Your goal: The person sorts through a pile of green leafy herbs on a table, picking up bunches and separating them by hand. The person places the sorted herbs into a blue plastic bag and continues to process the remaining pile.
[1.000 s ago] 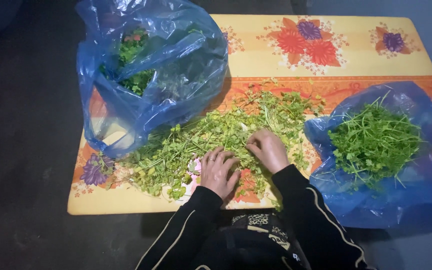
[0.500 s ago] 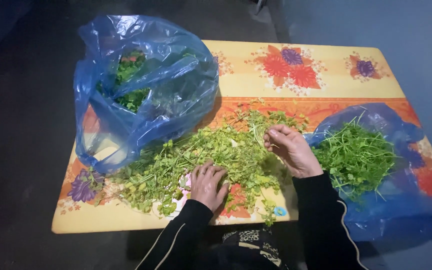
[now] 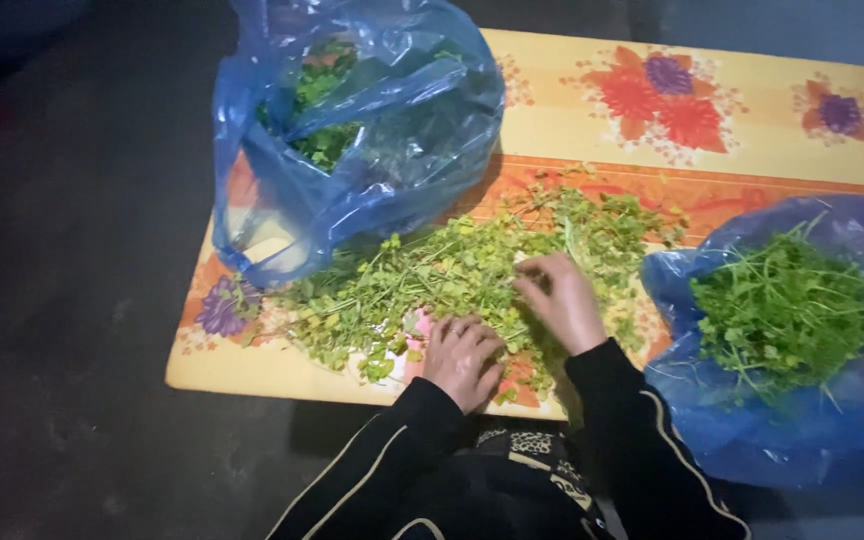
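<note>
On the table (image 3: 592, 120), a loose heap of greens (image 3: 452, 275) lies at the centre. The left hand (image 3: 462, 358) rests flat on the heap's six o'clock edge, fingers spread. The right hand (image 3: 562, 300), just at its two o'clock, curls its fingers into the greens, pinching a few stems. A blue bag (image 3: 352, 130) of herbs stands at eleven o'clock. At three o'clock, sorted sprigs (image 3: 787, 310) sit on a blue sheet (image 3: 802, 430).
</note>
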